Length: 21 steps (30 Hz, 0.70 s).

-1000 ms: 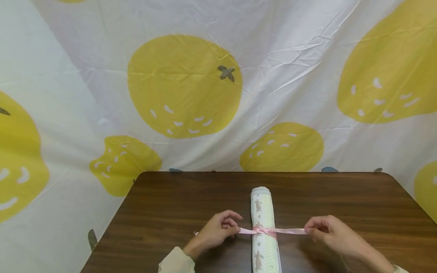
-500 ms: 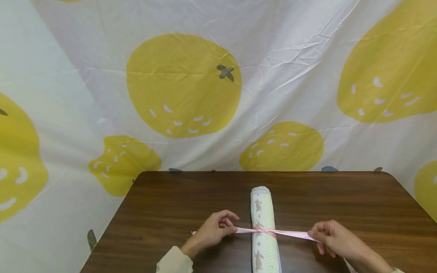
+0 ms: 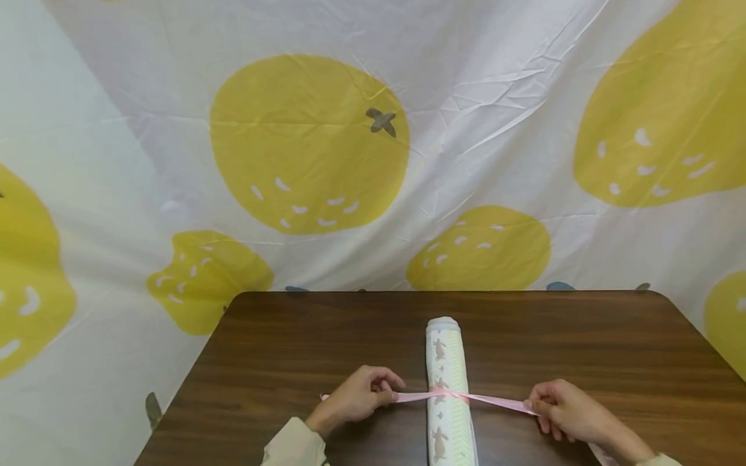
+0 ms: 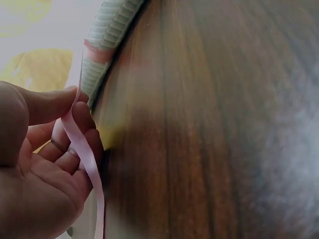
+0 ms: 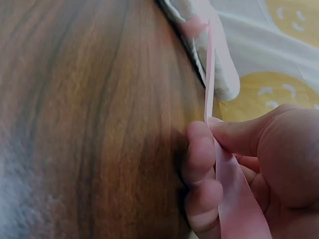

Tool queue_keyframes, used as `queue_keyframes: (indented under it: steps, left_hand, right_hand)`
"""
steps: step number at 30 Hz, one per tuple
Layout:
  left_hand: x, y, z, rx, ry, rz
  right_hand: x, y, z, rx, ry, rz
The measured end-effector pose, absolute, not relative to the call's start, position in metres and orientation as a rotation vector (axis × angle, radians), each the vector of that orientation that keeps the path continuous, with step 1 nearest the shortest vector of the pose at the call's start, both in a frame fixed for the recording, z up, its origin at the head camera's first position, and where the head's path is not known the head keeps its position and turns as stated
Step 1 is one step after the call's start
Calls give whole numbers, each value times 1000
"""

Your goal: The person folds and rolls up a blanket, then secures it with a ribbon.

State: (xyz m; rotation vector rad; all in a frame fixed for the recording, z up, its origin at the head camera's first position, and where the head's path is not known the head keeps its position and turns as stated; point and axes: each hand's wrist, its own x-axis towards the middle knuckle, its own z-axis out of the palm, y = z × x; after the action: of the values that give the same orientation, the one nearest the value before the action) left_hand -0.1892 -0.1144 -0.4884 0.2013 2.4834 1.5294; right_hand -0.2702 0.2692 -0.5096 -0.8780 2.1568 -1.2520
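A white rolled cloth (image 3: 444,362) printed with brown rabbits lies lengthwise on the table. Round its middle runs a pink ribbon (image 3: 495,402), crossed on top of the roll, with its two ends stretched out sideways. My left hand (image 3: 362,392) pinches the left end between thumb and forefinger. In the left wrist view the ribbon's loose tail (image 4: 85,154) hangs down across the palm. On the other side my right hand (image 3: 568,409) pinches the right end, and the wider tail (image 5: 239,204) passes over the fingers in the right wrist view.
The dark wood table (image 3: 326,323) has rounded far corners. Behind it hangs a white curtain (image 3: 478,149) printed with yellow fruit, which reaches down to the table's far edge.
Both hands have drawn slightly apart along the ribbon and a little lower. The crossing on the roll looks flatter and tighter. The right-hand stretch now slopes down towards the right hand.
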Motion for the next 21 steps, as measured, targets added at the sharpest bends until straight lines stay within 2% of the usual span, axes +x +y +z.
queue_keyframes:
  steps: [6, 13, 21]
  left_hand:
    - [-189, -116, -486, 203, 2496, 1442]
    - [-189, -111, -480, 335, 2479, 1332]
    - [-189, -101, -472, 418, 2347, 1432]
  right_hand:
    - [-274, 269, -512, -869, 2050, -1316]
    - [-276, 269, -514, -807, 1999, -1328]
    - [-276, 271, -517, -788, 1972, -1340]
